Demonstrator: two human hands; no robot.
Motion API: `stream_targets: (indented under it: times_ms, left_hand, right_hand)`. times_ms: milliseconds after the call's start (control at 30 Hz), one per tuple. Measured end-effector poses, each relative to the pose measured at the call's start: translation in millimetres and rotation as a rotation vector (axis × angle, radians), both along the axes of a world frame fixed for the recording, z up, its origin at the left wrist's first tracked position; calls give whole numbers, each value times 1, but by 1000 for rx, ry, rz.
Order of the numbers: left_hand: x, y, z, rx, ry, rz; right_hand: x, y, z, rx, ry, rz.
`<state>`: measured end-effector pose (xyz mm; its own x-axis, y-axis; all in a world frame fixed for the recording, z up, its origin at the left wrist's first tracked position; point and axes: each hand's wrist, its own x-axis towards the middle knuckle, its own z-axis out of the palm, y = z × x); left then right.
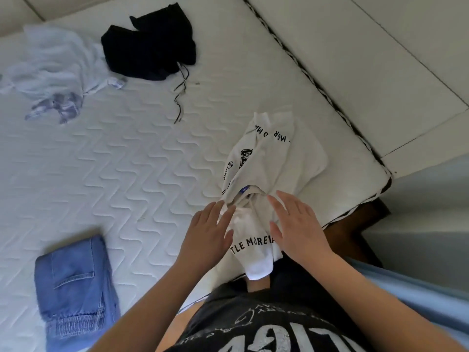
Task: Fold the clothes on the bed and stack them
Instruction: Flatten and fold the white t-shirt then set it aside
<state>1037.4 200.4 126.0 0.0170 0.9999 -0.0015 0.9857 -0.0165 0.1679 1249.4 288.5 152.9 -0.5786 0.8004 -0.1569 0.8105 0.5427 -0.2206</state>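
A white shirt (pixel 274 161) with black lettering lies bunched near the right edge of the bed (pixel 127 153), close to the near right corner, its collar turned toward the person and one sleeve trailing over the near edge against the person's dark top. The left hand (pixel 208 232) lies flat on the shirt's left side by the collar, fingers (pixel 223 212) straight and slightly spread, gripping nothing. The right hand (pixel 297 224) lies flat on the shirt's right side, fingers (pixel 281 201) also straight and apart, pressing the cloth without curling round it. The lettered sleeve shows between the two hands.

On the near left part of the bed sits a pair of blue jeans (pixel 76 285), folded into a compact block with a back pocket facing up and the elastic cuffs toward the near edge. Well apart, at the far left, a pale shirt (pixel 48 69) with a bluish print lies crumpled and unfolded. Just beside it, to its right, a black garment (pixel 149 44) lies in a loose heap, with a thin dark drawstring (pixel 181 95) trailing from it across the quilted white mattress. Pale floor tiles (pixel 380 59) run beyond the bed's right edge.
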Motion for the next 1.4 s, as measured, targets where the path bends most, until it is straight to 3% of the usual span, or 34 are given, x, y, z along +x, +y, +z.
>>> stream_targets:
  times_ms: [400, 833, 1033, 1133, 1300, 1400]
  left_hand:
    - [48, 44, -76, -245, -115, 305]
    - [19, 80, -208, -422, -260, 588]
    - [7, 95, -258, -745, -481, 758]
    - [11, 98, -264, -719, -433, 779]
    - [21, 102, -234, -665, -554, 674]
    - [28, 92, -203, -612, -575, 591]
  right_hand:
    - [-9, 121, -95, -134, -180, 403]
    - [-53, 165, -261, -264, -384, 325]
    - [-59, 172, -301, -271, -473, 279]
    - [-59, 178, -306, -195, -472, 282]
    - [-63, 198, -300, -207, -475, 317]
    - [-49, 202, -282, -278, -352, 315]
